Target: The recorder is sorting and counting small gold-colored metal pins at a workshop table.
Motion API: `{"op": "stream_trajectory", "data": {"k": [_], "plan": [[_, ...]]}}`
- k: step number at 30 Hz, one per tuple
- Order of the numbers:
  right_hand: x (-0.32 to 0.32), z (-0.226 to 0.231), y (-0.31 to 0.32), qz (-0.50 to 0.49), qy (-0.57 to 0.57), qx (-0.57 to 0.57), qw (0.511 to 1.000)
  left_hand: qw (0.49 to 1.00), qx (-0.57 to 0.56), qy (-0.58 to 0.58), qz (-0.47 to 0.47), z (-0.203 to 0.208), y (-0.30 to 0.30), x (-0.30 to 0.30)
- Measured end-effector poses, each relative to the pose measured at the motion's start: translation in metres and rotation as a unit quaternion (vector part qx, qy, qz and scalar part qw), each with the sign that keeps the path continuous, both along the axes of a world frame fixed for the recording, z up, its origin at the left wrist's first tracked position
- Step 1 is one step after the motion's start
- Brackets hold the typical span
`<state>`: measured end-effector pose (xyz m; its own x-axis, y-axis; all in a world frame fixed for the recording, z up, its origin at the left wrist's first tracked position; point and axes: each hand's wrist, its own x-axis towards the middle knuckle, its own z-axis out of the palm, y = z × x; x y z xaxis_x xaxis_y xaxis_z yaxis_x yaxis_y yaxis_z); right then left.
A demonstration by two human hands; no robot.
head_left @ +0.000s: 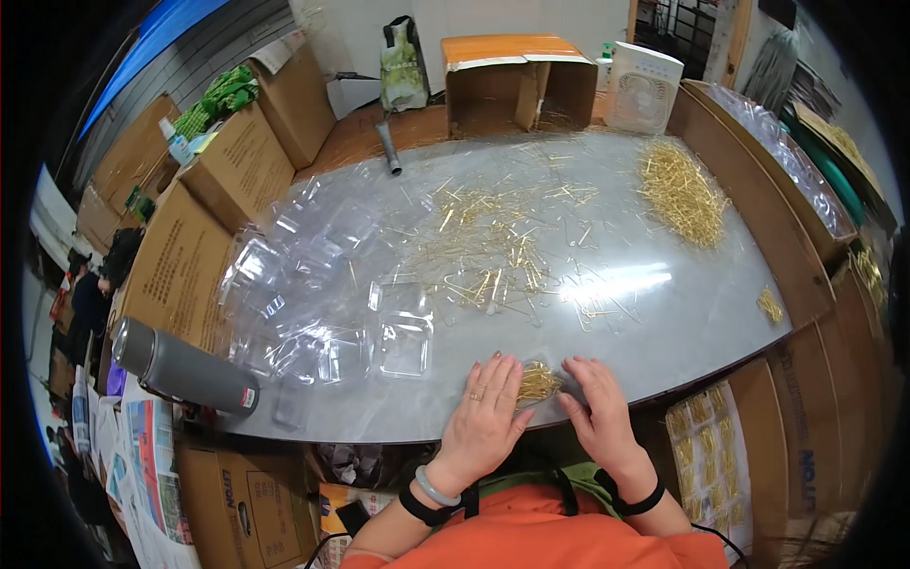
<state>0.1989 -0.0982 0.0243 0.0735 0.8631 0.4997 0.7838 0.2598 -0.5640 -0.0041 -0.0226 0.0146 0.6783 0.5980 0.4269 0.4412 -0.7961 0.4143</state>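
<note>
Near the front edge of the grey table (692, 322), a small bundle of gold wire hooks (537, 382) lies between my hands, seemingly in a clear plastic tray whose edges barely show. My left hand (482, 410) rests flat along its left side, fingers stretched out. On the other side my right hand (601, 412) is open, fingers extended and thumb apart, just off the bundle. Loose gold hooks (493, 237) are scattered over the middle of the table. Empty clear plastic trays (406, 343) are heaped to the left.
A big pile of gold hooks (681, 194) lies at the far right, with a small clump (770, 305) nearer. A grey bottle (185, 365) stands front left. Cardboard boxes (242, 166) wall the left; an open carton (519, 81) and white fan (642, 87) stand behind.
</note>
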Motion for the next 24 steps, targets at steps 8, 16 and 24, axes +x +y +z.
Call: {"op": "stream_trajectory", "data": {"k": [8, 16, 24], "plan": [[0.002, -0.002, 0.018, -0.007, 0.077, -0.002, 0.997, 0.999, 0.024, 0.024, 0.015, 0.001, -0.002, 0.002], [0.02, 0.003, 0.027, 0.041, 0.263, -0.152, 0.952, 0.999, 0.027, 0.035, 0.025, 0.003, -0.005, 0.003], [0.001, 0.016, 0.02, -0.068, 0.22, -0.119, 0.966, 1.0, -0.002, 0.022, 0.012, 0.005, -0.004, 0.0]]}}
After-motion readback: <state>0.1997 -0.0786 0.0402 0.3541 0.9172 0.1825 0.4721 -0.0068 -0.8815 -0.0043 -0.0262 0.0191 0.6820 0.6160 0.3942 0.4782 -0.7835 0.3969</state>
